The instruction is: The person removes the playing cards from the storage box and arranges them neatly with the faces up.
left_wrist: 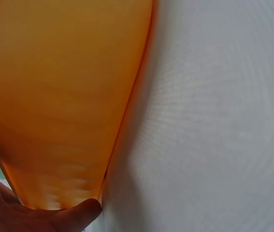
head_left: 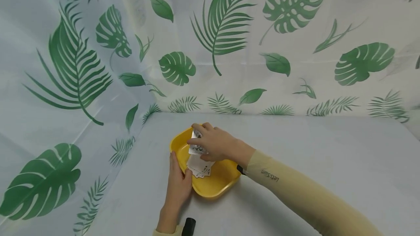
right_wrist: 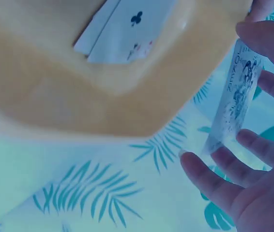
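A yellow plastic basin (head_left: 216, 188) stands on the pale table, its side wall (left_wrist: 74, 96) filling much of the left wrist view. My left hand (head_left: 178, 183) grips the basin's near-left side, thumb by the rim. Over the basin, my right hand (head_left: 214, 143) holds a playing card (head_left: 195, 148) with dark printed figures. In the right wrist view that card (right_wrist: 238, 92) is tilted between the thumb and fingers, with the other fingers spread. Several white playing cards (head_left: 198, 165) lie overlapped inside the basin; a club (right_wrist: 136, 18) shows on one.
Pale cloth covers the table (head_left: 315, 163). A white curtain with green leaf prints (head_left: 229, 83) rises behind it and along the left side. Black bands (head_left: 188, 227) sit at both wrists.
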{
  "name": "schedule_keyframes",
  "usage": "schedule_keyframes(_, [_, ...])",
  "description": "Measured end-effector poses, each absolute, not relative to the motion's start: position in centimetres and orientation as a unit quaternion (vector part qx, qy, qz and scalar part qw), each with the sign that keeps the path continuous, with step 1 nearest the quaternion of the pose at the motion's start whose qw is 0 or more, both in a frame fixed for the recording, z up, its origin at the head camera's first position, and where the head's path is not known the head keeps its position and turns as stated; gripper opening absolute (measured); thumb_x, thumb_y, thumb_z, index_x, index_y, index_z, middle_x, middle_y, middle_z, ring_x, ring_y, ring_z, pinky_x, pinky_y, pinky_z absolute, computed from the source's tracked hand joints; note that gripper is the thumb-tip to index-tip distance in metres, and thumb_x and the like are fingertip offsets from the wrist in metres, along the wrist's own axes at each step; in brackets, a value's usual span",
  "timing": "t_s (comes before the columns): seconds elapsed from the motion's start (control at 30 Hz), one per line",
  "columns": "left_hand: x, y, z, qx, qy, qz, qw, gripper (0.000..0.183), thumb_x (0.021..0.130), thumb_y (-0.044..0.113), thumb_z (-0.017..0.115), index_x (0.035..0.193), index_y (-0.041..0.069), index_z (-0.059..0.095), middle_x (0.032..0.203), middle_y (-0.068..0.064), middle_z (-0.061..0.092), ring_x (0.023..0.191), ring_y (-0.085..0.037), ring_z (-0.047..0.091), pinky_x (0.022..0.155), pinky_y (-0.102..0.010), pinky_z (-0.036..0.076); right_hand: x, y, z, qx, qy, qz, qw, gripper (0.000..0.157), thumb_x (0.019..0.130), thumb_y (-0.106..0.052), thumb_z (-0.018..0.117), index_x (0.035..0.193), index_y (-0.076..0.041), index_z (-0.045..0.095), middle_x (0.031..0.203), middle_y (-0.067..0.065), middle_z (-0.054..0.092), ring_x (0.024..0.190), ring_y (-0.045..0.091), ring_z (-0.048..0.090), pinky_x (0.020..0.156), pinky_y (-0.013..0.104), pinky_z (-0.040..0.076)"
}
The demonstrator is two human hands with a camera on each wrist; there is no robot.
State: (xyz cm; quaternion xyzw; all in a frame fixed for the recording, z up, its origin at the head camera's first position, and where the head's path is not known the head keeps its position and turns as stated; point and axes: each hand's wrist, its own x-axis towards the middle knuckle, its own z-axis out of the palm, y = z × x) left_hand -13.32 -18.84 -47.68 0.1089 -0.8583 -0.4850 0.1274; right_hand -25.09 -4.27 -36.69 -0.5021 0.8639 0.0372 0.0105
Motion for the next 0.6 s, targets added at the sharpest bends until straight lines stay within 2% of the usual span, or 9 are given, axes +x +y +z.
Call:
schedule_keyframes(0.2, [-13.3, -18.9, -47.8, 0.111, -0.859, -0.482, 0.13, 0.079, 0.099, 0.006, 0.051, 0.161, 0.0, 0.002, 0.167, -0.018, 0.002, 0.152, -0.032, 0.008, 0.119, -0.052, 0.015, -24.9, -2.5, -35.7, -0.505, 0.863, 0.017, -0.008, 0.063, 0.09, -0.04, 0.075, 0.149, -0.035, 0.052, 0.164, 0.011, 0.023, 0.139, 0.037, 0.036, 0.105, 0.054, 0.044])
schedule_keyframes(0.6, [-13.2, -18.6, -47.6, 0.111, -0.856, -0.487, 0.131, 0.079, 0.098, 0.006, 0.05, 0.161, 0.0, 0.003, 0.168, -0.017, 0.003, 0.153, -0.031, 0.007, 0.12, -0.051, 0.014, -24.2, 1.6, -33.7, -0.5, 0.863, 0.032, -0.063, 0.058, 0.091, -0.043, 0.072, 0.146, -0.033, 0.055, 0.162, 0.015, 0.027, 0.137, 0.04, 0.037, 0.103, 0.057, 0.044])
